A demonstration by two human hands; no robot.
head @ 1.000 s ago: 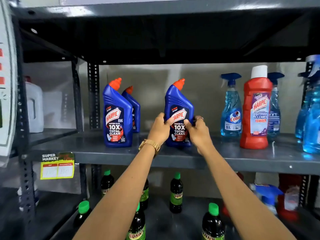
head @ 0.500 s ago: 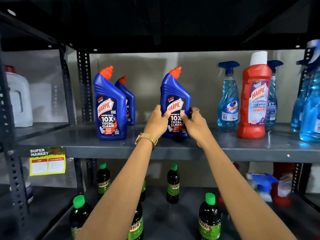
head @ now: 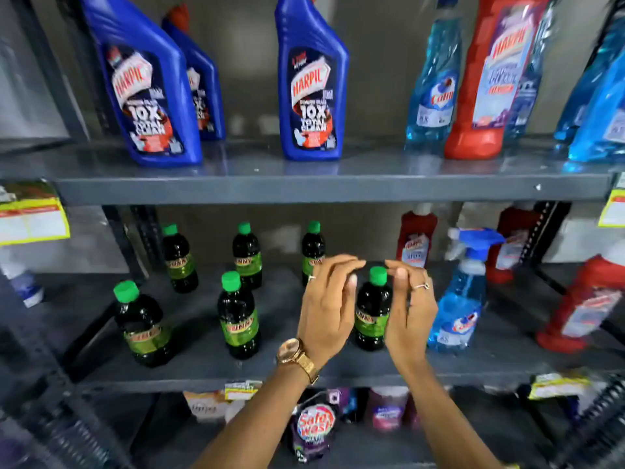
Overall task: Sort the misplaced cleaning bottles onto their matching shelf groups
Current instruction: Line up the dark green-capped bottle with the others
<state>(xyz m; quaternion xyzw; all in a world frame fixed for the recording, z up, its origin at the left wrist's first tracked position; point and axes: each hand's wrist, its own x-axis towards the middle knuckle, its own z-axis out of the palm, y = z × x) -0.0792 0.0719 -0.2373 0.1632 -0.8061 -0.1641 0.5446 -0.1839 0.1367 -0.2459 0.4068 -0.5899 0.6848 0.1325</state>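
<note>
On the upper shelf (head: 304,191) a blue Harpic bottle (head: 311,86) stands alone, with two more blue Harpic bottles (head: 148,89) to its left. Right of it are a blue Colin spray bottle (head: 433,86) and a red Harpic bottle (head: 490,79). On the middle shelf (head: 236,374), my left hand (head: 326,306) and my right hand (head: 411,313) flank a dark bottle with a green cap (head: 372,313). The fingers of both hands are curled and apart, and neither hand holds anything. Just right of my right hand stands another Colin spray bottle (head: 463,296).
Several dark green-capped bottles (head: 238,319) fill the middle shelf's left and centre. Red Harpic bottles (head: 583,306) stand at its right. More blue sprays (head: 598,96) sit at the upper right. Pouches such as a Safewash pack (head: 314,428) lie on the bottom shelf. Price tags (head: 32,214) hang from the shelf edges.
Both hands let go of the blue Harpic bottle, which stays on the upper shelf. They dropped to the middle shelf beside a green-capped bottle. The view tilted downward.
</note>
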